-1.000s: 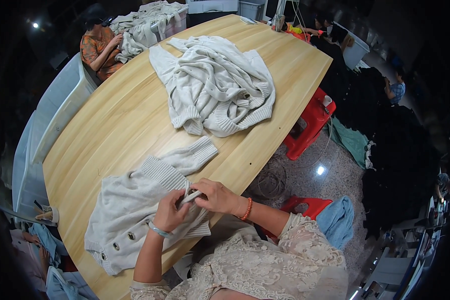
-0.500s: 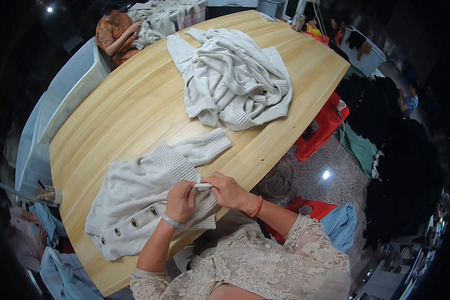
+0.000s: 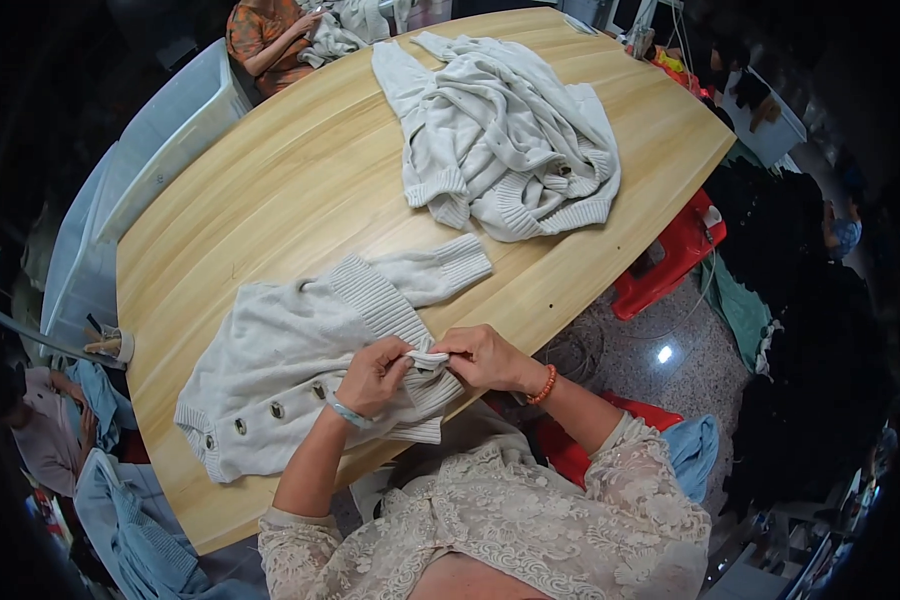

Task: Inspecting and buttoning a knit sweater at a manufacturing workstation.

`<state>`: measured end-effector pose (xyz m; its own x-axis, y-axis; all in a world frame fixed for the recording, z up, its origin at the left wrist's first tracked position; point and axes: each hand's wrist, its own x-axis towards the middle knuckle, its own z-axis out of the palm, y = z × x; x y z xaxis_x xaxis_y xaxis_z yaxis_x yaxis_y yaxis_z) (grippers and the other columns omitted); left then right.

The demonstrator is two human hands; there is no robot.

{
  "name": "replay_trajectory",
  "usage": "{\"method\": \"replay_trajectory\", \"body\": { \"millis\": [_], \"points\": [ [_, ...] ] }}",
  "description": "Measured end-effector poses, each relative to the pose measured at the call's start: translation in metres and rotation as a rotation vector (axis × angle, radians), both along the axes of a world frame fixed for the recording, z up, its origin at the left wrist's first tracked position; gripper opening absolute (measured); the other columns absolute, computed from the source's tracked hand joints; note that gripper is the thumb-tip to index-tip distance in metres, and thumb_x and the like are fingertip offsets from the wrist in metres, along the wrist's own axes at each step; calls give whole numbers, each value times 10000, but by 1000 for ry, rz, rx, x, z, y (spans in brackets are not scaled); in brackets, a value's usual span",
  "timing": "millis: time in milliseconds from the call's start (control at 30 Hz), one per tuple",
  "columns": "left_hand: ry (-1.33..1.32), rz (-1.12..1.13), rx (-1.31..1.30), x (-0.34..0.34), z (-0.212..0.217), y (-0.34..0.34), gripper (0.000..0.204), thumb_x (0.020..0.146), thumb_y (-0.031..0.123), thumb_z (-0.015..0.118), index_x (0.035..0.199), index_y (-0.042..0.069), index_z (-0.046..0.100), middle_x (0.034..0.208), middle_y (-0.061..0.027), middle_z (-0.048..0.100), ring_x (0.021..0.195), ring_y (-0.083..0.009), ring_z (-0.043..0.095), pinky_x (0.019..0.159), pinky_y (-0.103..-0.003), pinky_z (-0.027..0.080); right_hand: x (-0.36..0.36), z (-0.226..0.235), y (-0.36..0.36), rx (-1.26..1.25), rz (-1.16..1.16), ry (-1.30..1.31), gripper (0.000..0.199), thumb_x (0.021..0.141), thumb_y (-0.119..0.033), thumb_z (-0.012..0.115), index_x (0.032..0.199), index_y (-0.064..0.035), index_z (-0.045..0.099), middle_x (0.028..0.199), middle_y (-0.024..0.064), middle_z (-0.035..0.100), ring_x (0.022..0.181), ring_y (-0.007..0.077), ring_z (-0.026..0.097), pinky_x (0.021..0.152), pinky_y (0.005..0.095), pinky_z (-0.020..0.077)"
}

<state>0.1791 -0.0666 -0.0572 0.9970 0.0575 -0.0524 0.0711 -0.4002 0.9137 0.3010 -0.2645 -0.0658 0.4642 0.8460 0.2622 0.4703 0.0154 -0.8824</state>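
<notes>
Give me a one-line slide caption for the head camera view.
Both hands, left hand and right hand, pinch a pale cardigan edge on a wooden table.

Your fingertips buried in ribbed hem of cream knitted buttoned cardigan; co-worker's orange-sleeved arm cut by top edge.

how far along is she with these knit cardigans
Nothing on the wooden table looks finished or folded. In hand: the left hand and right hand pinch the ribbed edge of the pale buttoned cardigan near the table's edge. Left: a heap of pale cardigans lies farther back, untouched.
</notes>
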Motion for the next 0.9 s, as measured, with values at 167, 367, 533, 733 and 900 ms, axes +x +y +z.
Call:
{"method": "replay_trajectory", "body": {
  "millis": [167,367,533,733,900],
  "points": [
    [58,-43,-108,-5,6,2,64,914,8,567,951,-27,606,790,-24,539,724,-99,480,657,-248,417,2,-4,1,6,95,33,271,760,4,557,994,-8,692,826,178,654,765,332,643,706,368,506],
    [46,-57,-111,-8,0,5,89,922,8,560,982,-14,622,824,-6,577,758,-74,498,685,-229,424,3,-5,6,-24,174,110,315,750,-20,554,1030,27,690,865,194,690,774,276,671,716,343,521],
    [131,-47,-205,-10,-3,10,89,932,28,564,974,-17,629,829,24,595,764,-55,502,688,-216,420,2,-2,8,-131,204,88,291,765,-38,589,1037,31,663,866,181,675,782,264,663,728,349,515],
    [115,29,-306,-2,-16,18,103,938,71,572,938,-10,635,804,48,597,750,-33,488,671,-206,406,-26,-2,10,3,-25,-183,280,807,-95,679,1051,24,609,848,166,576,763,325,594,671,397,473],
    [163,22,-302,-2,-10,17,108,941,85,575,936,-3,638,785,61,569,733,-31,465,648,-208,392,-39,0,13,48,-113,-223,249,790,30,609,1038,27,582,898,182,561,795,367,587,684,415,479]
  ]
}}
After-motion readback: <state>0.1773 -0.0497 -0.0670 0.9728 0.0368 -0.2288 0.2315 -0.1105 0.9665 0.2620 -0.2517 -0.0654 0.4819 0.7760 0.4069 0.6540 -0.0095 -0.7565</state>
